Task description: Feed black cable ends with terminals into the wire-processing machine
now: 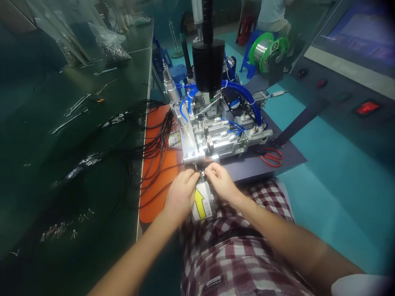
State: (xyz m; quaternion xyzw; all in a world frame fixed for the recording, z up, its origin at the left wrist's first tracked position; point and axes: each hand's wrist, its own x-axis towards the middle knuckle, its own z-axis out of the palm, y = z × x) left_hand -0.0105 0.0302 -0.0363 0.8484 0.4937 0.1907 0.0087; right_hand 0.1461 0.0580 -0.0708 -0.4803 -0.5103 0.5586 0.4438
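My left hand (184, 188) and my right hand (220, 181) meet at the front end of a metal bench machine (212, 144) with blue air tubes. The fingers of both hands are pinched, close together over the machine's feed end. Whatever small part lies between the fingertips is too small and hidden to name. Just below the fingers is a white plate with a yellow arrow (202, 201). Black cables (160, 152) run from the machine's left side, across an orange mat (156, 201), to the dark table.
Red-handled scissors (273, 157) lie on the machine's base at right. A green solder wire spool (267, 51) stands behind. Plastic bags of small metal parts (111, 47) and cable bundles (83, 164) rest on the left table. A control panel (348, 86) rises at right; a seated person (273, 18) is behind.
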